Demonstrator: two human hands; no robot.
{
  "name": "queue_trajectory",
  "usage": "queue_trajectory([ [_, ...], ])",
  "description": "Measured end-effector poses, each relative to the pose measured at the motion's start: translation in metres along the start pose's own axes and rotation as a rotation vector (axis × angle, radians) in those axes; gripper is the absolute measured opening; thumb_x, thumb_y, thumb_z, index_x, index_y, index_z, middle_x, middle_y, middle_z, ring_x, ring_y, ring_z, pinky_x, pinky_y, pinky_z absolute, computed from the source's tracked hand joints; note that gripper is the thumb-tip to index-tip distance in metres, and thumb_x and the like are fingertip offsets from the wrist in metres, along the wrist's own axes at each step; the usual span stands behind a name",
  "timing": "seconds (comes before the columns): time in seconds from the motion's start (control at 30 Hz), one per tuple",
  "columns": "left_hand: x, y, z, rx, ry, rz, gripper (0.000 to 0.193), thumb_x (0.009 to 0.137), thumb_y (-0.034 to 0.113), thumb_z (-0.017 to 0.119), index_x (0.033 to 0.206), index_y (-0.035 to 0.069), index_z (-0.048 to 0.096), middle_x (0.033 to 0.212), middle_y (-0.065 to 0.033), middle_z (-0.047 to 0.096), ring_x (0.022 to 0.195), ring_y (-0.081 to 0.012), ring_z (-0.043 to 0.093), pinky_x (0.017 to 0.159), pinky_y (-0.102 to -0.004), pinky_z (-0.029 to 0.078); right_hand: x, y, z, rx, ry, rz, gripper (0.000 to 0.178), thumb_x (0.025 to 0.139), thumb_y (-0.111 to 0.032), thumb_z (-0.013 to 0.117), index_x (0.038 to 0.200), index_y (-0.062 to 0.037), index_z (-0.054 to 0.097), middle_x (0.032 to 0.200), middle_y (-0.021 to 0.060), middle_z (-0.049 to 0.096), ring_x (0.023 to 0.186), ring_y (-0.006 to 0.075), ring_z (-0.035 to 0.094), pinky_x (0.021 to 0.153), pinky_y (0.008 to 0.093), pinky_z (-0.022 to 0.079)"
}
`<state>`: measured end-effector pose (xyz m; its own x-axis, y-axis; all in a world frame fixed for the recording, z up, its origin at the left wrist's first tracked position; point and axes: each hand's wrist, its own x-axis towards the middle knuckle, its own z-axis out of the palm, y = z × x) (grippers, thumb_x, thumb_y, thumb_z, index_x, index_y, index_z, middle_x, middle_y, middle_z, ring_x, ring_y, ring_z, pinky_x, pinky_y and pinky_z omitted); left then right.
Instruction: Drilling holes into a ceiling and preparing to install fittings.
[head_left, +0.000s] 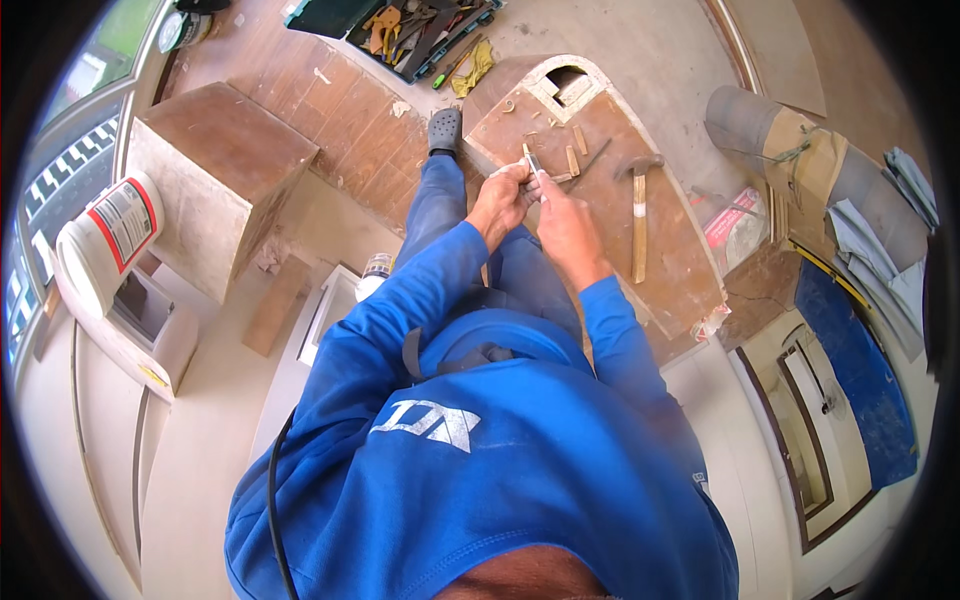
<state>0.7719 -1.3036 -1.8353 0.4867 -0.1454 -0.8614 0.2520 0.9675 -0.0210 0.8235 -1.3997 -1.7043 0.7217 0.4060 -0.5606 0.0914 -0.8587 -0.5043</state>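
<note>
Buckets come first at the far left: a white tub with a red band lies tipped on a pale cabinet by the window. Next to it stands a brown-topped wooden box on the floor, with a loose wooden offcut lying just beside its lower corner. Further along, near the top edge of the floor, an open tool case holds a jumble of hand tools. The person in the blue long-sleeved top sits with one leg stretched out, a grey clog resting at the left edge of a wooden board with a cut-out at its far end. The left hand and right hand meet over the board's left edge, each grip closed together on a small slim tool whose metal tip points up; what kind of tool it is I cannot tell. Small wood chips lie near the hands on the board. To the right, mid-board, lies a hammer, handle pointing toward the person. Beyond the board's right edge lies a grey roll.
</note>
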Motion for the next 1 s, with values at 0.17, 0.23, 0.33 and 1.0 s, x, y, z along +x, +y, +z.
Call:
queue_trajectory([
  [0.17, 0.004, -0.001, 0.004, -0.011, -0.004, 0.005, 0.015, 0.103, 0.014, 0.053, 0.096, 0.006, 0.063, 0.083, -0.0051, 0.065, 0.073, -0.0163, 0.061, 0.068, -0.0325, 0.054, 0.02, 0.001, 0.012, 0.001, 0.027, -0.017, 0.036, 0.098, -0.018, 0.049, 0.131, -0.0085, 0.06, 0.09, 0.0268, 0.07, 0.084, 0.0461, 0.068, 0.073, 0.0562, 0.052],
  [0.23, 0.006, -0.002, 0.004, 0.008, -0.042, 0.017, 0.016, 0.103, 0.014, 0.052, 0.095, 0.006, 0.063, 0.084, -0.0054, 0.065, 0.073, -0.0163, 0.061, 0.068, -0.033, 0.054, 0.025, 0.0, 0.006, -0.023, -0.023, -0.022, 0.037, 0.097, -0.017, 0.049, 0.131, -0.0083, 0.06, 0.096, 0.0288, 0.068, 0.087, 0.0482, 0.066, 0.074, 0.0581, 0.051],
  [0.33, 0.002, 0.002, 0.0, -0.04, -0.046, 0.03, 0.014, 0.104, 0.013, 0.052, 0.1, 0.005, 0.063, 0.088, -0.0072, 0.067, 0.077, -0.0175, 0.064, 0.071, -0.0335, 0.056, 0.029, 0.019, 0.012, -0.015, 0.076, -0.149, 0.035, 0.1, -0.022, 0.05, 0.13, -0.008, 0.061, 0.085, 0.0229, 0.07, 0.07, 0.038, 0.069, 0.064, 0.0491, 0.053],
  [1.0, -0.102, 0.029, 0.059, 1.125, -0.26, 0.936, 0.02, 0.094, 0.002, 0.064, 0.113, 0.001, 0.072, 0.099, -0.008, 0.068, 0.091, -0.0168, 0.065, 0.083, -0.0279, 0.051, 0.004, 0.008, -0.025, 1.679, -0.169, 0.413, 0.018, 0.096, -0.017, 0.066, 0.109, -0.0055, 0.063, 0.088, 0.0044, 0.066, 0.055, 0.006, 0.051, 0.049, 0.0244, 0.043],
])
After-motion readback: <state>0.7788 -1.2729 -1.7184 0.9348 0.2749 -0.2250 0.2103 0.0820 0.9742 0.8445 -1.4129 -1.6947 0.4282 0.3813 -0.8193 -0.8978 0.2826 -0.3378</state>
